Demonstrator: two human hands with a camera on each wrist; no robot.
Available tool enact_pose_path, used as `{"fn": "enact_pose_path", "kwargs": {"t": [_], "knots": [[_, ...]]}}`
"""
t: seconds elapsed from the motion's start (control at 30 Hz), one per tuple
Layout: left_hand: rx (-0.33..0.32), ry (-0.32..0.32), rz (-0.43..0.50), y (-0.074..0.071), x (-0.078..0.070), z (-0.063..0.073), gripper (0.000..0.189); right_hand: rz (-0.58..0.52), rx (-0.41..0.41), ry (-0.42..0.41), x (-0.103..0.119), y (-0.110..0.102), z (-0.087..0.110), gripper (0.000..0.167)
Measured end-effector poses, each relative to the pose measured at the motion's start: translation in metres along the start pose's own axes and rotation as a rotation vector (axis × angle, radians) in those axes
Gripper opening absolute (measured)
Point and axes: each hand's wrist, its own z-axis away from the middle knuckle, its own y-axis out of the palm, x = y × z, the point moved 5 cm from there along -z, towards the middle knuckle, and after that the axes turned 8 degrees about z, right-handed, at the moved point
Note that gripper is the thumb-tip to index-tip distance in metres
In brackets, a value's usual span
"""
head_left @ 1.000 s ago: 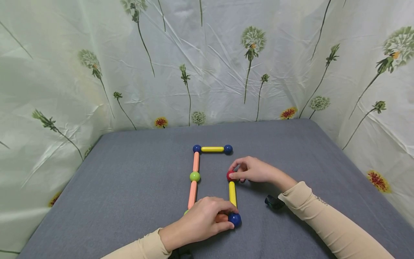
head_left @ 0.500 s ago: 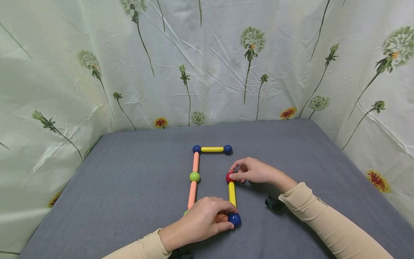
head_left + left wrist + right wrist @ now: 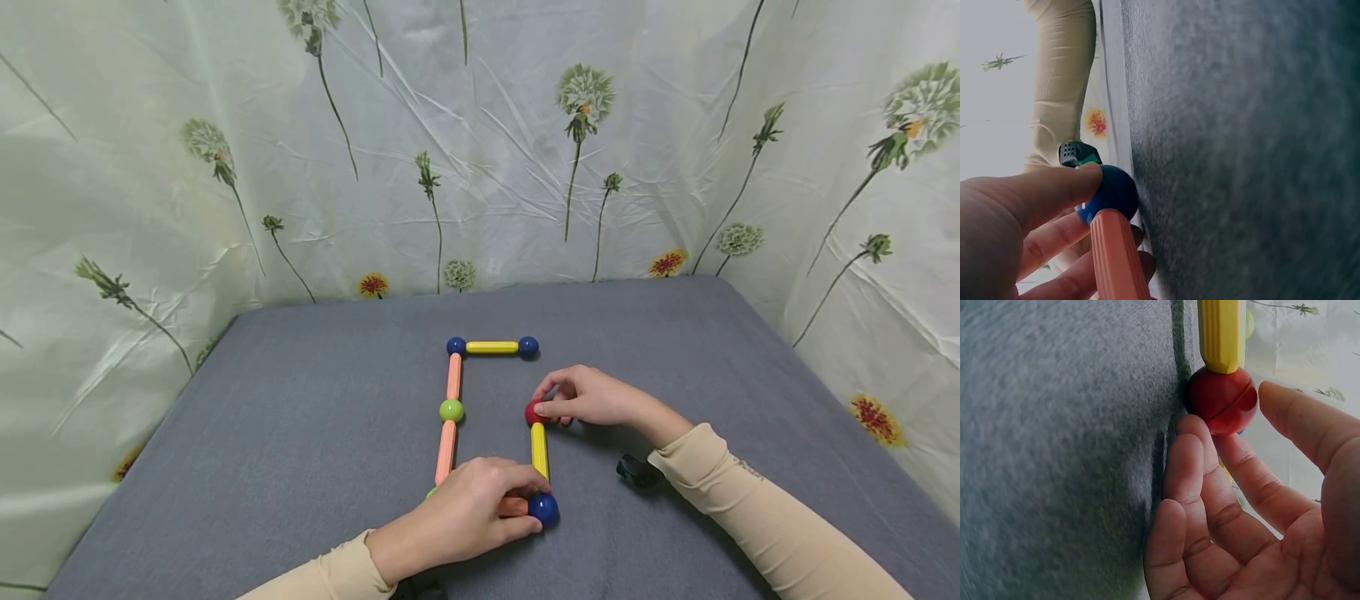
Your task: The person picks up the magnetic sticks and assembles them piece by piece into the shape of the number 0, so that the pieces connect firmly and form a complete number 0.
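Note:
In the head view, magnetic-style rods and balls form an open figure on the grey cloth. My left hand (image 3: 468,508) pinches the blue ball (image 3: 544,509) at the near right corner between thumb and fingers; a salmon rod (image 3: 1116,253) joins that ball and runs under the hand. From the blue ball a yellow rod (image 3: 540,452) leads away to a red ball (image 3: 534,412). The thumb and fingers of my right hand (image 3: 588,395) are around this red ball. The right wrist view shows the thumb tip at one side of the ball and fingertips at the other.
On the left side, salmon rods (image 3: 446,450) and a green ball (image 3: 452,410) lead up to a far blue ball (image 3: 457,346). A yellow rod (image 3: 492,347) links it to another blue ball (image 3: 528,347), apart from the red one. A flowered curtain (image 3: 495,167) hangs behind.

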Motion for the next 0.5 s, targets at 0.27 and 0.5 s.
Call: {"fn": "enact_pose_path", "kwargs": {"t": [0.27, 0.5], "knots": [[0.004, -0.003, 0.041, -0.01, -0.001, -0.002, 0.028, -0.012, -0.019, -0.021, -0.002, -0.008, 0.004, 0.028], [-0.044, 0.033, 0.047, -0.028, -0.005, -0.004, 0.026, 0.015, -0.057, 0.014, -0.004, -0.016, 0.011, 0.03]]}}
